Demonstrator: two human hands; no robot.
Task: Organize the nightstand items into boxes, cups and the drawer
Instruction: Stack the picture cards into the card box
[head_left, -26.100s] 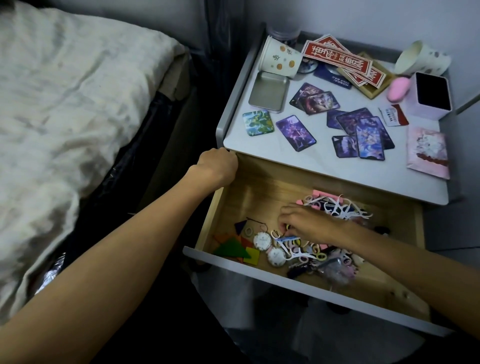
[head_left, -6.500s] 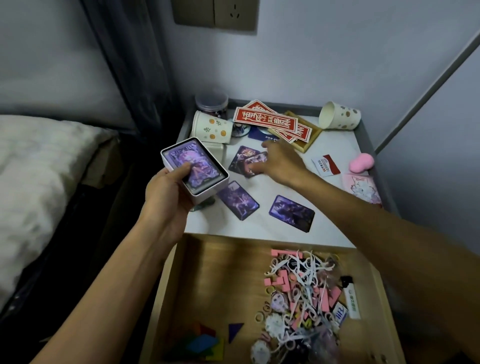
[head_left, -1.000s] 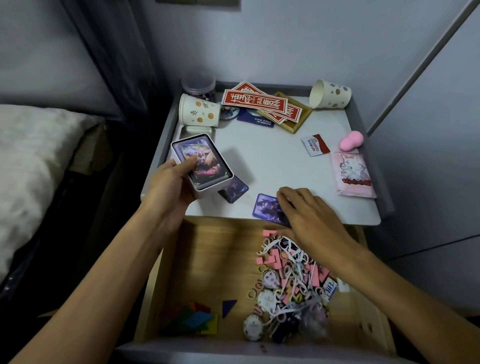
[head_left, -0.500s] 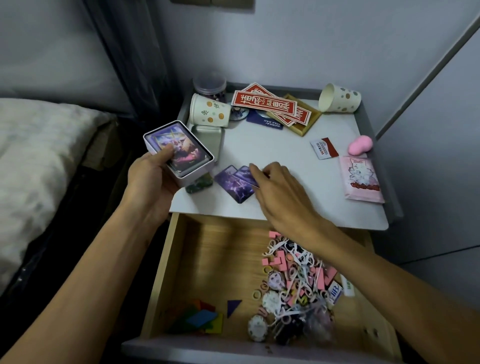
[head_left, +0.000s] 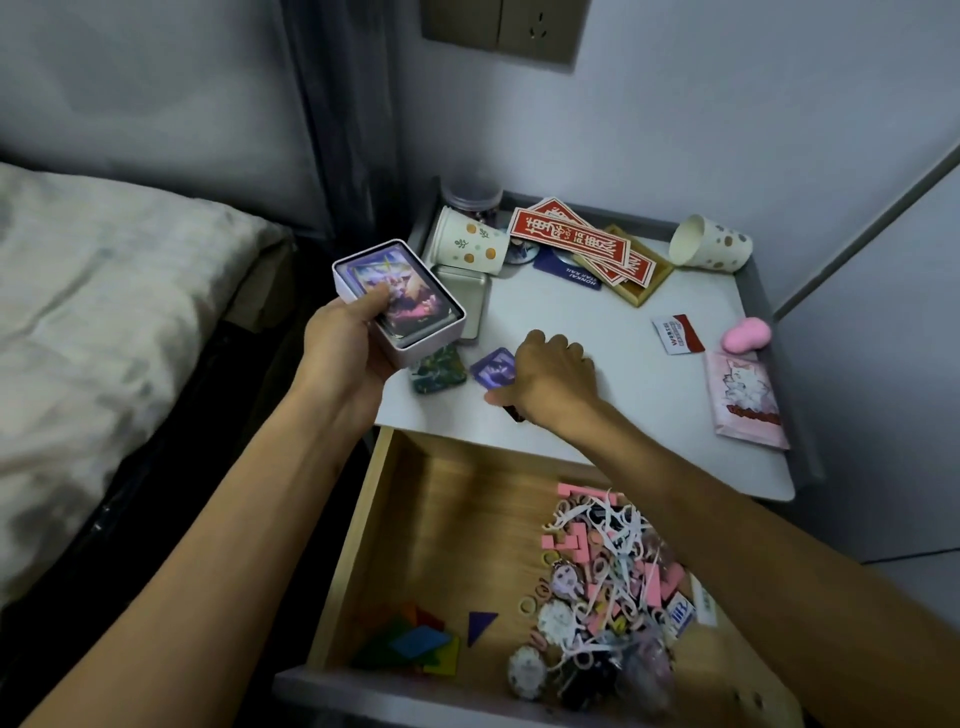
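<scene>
Purple picture cards (head_left: 415, 297) sit stacked in a small white rectangular tin (head_left: 431, 340), which we hold just above the left front corner of the white nightstand top (head_left: 597, 312). Our left arm reaches forward from the lower left. Our left hand (head_left: 345, 345) grips the tin with the thumb laid across the top card and the fingers wrapped underneath, so the tin tilts toward us. Just right of it, a green patterned card (head_left: 439, 370) lies flat on the tabletop, and beside that lies a loose purple card (head_left: 493, 365). Our right arm crosses over the open wooden drawer (head_left: 457, 519). Our right hand (head_left: 553, 382) is arched, knuckles up, on the tabletop, with its fingers curled down over that purple card's right edge and the thumb pressed along the near side. A dark corner, perhaps another card, peeks out under the wrist. We cannot tell whether the hand has actually closed on a card.
</scene>
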